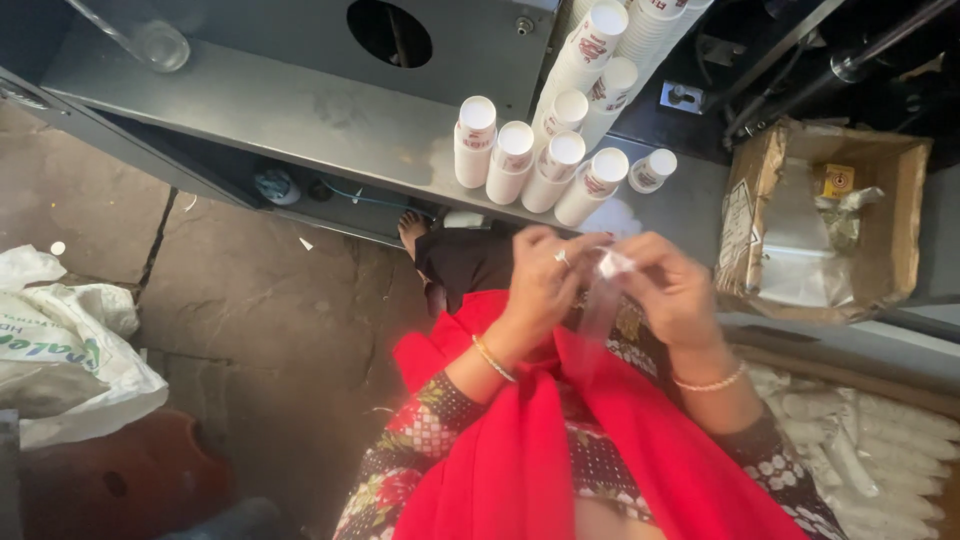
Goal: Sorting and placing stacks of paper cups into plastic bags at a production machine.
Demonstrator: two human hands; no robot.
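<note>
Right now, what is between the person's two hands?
In the head view, a thin clear plastic sleeve hangs between the left hand and right hand; both hands' fingers pinch its top.

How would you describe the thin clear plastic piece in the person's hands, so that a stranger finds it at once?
Start at the grey metal shelf with stacks of white paper cups. Just below them, over the red cloth, the left hand and right hand meet. The clear plastic sleeve hangs between their fingers, the only see-through thing there, with a crumpled white top.
</note>
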